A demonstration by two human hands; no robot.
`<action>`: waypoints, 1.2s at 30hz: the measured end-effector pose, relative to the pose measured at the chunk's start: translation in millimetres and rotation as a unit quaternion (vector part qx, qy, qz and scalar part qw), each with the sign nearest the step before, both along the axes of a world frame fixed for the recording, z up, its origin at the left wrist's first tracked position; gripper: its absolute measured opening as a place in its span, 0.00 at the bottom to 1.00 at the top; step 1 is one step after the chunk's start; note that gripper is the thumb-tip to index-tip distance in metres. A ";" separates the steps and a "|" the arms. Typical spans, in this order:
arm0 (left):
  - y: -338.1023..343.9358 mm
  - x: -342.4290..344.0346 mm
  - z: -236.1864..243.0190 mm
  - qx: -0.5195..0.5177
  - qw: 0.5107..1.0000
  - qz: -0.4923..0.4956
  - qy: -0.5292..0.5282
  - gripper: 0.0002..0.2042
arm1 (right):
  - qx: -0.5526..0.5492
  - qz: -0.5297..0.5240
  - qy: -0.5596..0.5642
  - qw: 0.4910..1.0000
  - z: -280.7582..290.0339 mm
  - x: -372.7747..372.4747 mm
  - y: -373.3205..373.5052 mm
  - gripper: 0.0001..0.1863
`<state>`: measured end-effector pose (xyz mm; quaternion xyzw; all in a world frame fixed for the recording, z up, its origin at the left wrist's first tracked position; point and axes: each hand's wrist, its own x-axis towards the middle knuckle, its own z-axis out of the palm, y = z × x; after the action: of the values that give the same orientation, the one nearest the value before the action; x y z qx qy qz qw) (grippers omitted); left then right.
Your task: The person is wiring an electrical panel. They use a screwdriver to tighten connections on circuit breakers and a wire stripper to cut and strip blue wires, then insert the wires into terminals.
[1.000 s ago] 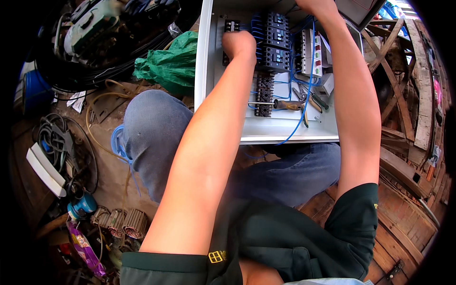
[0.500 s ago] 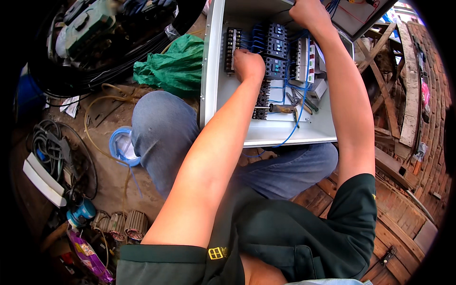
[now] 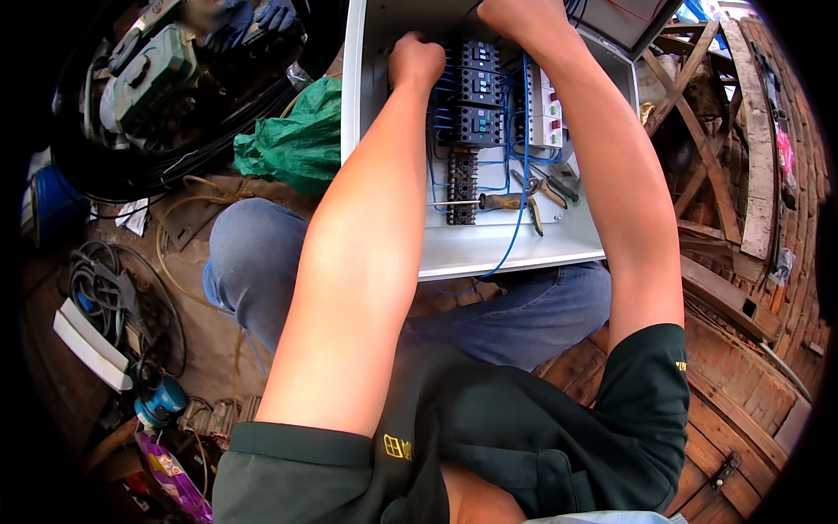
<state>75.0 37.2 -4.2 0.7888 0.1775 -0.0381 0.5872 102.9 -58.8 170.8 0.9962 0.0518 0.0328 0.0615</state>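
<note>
An open light-grey electrical enclosure (image 3: 352,96) rests over my legs. Inside its upper left part is my left hand (image 3: 415,63), its fingers curled in and largely hidden from view. At the top edge of the picture my right hand (image 3: 526,19) is closed, with a thin wire by its fingertips; what it pinches is hidden. Between and below the hands sit black contactors (image 3: 480,83) with blue wires, and a column of black relay sockets (image 3: 461,185). A screwdriver (image 3: 499,202) lies across the sockets, beside pliers (image 3: 532,196). One loose blue wire (image 3: 521,218) hangs over the front rim.
White breakers (image 3: 543,109) stand right of the contactors. A green sack (image 3: 297,140) lies left of the enclosure. Black cable coils (image 3: 105,284), a white curved piece (image 3: 92,342) and a purple bag (image 3: 175,476) lie farther left. Wooden planks (image 3: 751,140) stand at right.
My left hand has moved up and left inside the enclosure. The right hand has shifted left along the top. The enclosure sits farther left in the picture, and more of the sockets and tools shows.
</note>
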 end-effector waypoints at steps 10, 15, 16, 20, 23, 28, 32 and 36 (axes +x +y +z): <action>1.8 47.3 -33.9 0.166 0.952 -0.237 -0.098 0.20 | 0.053 -0.079 0.035 0.995 3.1 0.3 1.6 0.14; -7.9 52.1 -26.2 0.077 0.971 -0.225 -0.006 0.19 | 0.057 -0.134 0.038 0.989 15.9 0.0 -0.3 0.15; -2.5 61.6 -44.5 0.068 0.971 -0.229 0.003 0.19 | 0.058 -0.134 0.036 0.989 16.2 0.2 3.7 0.15; -14.6 71.0 -60.2 0.037 0.972 -0.231 -0.032 0.17 | 0.048 -0.153 0.031 0.987 8.9 1.4 -6.6 0.15; -6.9 102.6 -114.3 0.074 0.949 -0.289 -0.105 0.16 | 0.052 -0.119 0.028 0.991 9.4 4.5 3.9 0.15; -18.6 102.1 -78.6 0.066 0.940 -0.316 -0.106 0.15 | 0.038 -0.130 0.011 0.991 -4.0 1.1 -25.8 0.14; -1.2 94.7 -4.4 0.057 0.929 -0.356 0.078 0.17 | 0.078 -0.134 -0.026 0.988 -8.4 -4.4 -23.5 0.14; -5.3 90.9 2.4 0.043 0.953 -0.296 0.054 0.17 | 0.134 -0.111 -0.027 0.984 -3.7 -5.3 -25.3 0.13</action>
<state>165.9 31.9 -1.8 0.8271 -0.0308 -0.2455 0.5046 97.6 -84.1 167.1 0.9938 -0.0658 0.0596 -0.0675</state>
